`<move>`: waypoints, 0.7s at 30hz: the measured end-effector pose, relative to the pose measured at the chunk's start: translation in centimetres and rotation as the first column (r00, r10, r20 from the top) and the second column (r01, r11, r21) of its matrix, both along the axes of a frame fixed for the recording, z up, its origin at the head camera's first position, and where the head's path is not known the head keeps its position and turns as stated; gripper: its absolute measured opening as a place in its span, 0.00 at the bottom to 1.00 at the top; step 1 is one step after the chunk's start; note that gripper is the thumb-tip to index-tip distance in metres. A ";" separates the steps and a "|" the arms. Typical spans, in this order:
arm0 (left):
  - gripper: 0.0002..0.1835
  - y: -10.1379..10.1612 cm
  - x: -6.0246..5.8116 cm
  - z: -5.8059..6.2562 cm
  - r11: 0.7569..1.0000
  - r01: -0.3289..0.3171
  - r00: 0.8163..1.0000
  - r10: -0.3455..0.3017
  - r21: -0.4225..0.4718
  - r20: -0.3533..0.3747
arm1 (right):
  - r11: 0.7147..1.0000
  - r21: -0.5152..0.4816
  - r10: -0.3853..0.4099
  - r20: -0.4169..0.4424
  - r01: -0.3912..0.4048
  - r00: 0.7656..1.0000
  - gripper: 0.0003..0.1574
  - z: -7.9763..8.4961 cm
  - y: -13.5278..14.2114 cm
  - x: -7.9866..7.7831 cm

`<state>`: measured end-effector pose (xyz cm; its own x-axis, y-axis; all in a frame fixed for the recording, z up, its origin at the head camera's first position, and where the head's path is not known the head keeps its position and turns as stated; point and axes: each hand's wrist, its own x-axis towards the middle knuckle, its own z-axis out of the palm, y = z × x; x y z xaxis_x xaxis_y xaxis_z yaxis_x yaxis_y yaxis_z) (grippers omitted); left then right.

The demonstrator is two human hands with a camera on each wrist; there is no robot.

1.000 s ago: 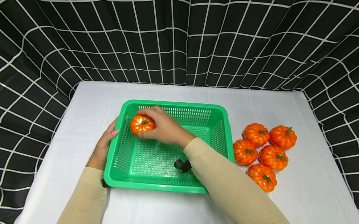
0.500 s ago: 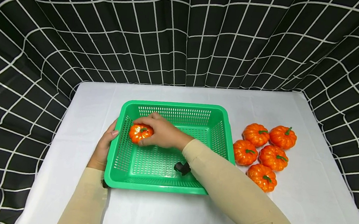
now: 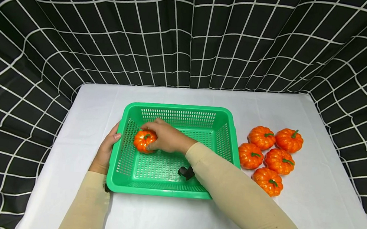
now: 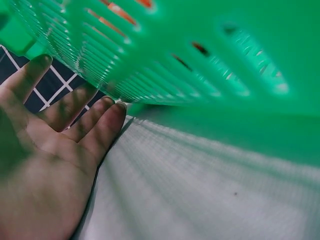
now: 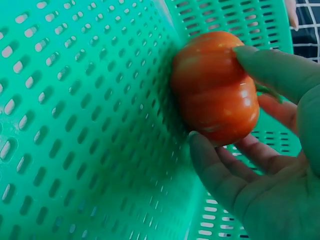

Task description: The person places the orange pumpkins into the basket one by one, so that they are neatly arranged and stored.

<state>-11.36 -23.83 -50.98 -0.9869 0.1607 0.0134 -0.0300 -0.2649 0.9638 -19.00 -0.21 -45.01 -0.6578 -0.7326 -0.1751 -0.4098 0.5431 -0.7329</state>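
Lowered since earlier, the pumpkin [image 3: 145,140] sits gripped by the right hand [image 3: 167,138] in the basket [image 3: 162,188]; the left hand [image 3: 105,152], fingers straight, probably touches its nine-o'clock wall; white table [image 3: 172,221], gridded black curtain [image 3: 191,37].

Three views, all referenced to the green basket [image 3: 169,150].

My head camera looks forward and down, framing the whole basket from its near side. My left wrist camera sits low, pressed close outside its left wall [image 4: 165,55]. My right wrist camera looks closely inside it [image 5: 90,120]. All three share that basket.
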 end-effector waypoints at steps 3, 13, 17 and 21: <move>0.40 0.0 0.0 -0.1 1.000 -0.004 1.000 0.004 -0.004 0.005 | 1.000 0.011 -0.020 0.000 0.020 1.000 0.44 0.0 0.0 0.0; 0.40 0.1 0.1 0.0 1.000 -0.006 1.000 0.006 0.006 0.018 | 0.996 -0.014 -0.087 -0.017 0.087 0.996 0.42 -0.1 0.1 -0.2; 0.40 0.1 0.1 0.0 1.000 -0.002 1.000 0.002 0.003 0.022 | 0.996 -0.008 -0.090 -0.035 0.089 0.995 0.40 -0.2 0.1 -0.3; 0.40 0.0 0.1 0.0 1.000 -0.006 1.000 0.006 -0.001 0.023 | 0.995 -0.012 -0.098 -0.044 0.097 0.994 0.40 -0.3 -0.1 -0.5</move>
